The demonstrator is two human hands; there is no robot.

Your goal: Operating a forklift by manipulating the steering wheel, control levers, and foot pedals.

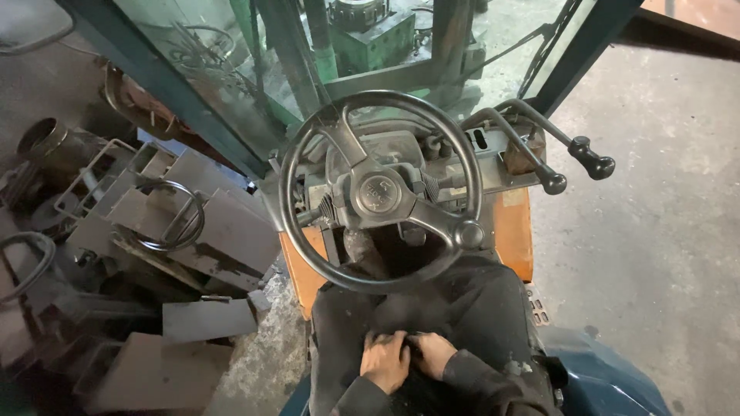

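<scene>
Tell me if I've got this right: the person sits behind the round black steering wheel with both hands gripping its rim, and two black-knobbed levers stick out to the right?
Not quite. Both hands are off the round black steering wheel: the left hand and right hand rest together in the lap. The two black-knobbed levers do stick out to the right. The head view shows it.

Both hands, the left hand [385,360] and the right hand [433,353], were seen bare, with no gloves worn, at the lower centre of the frame. Dark, near-black long sleeves were worn down to the wrists, the right cuff creased and marked with pale dusty smudges near the lower right. Trousers of the same dark, worn fabric were seen above the hands, wrinkled and greyed with grime across the thighs.
</scene>
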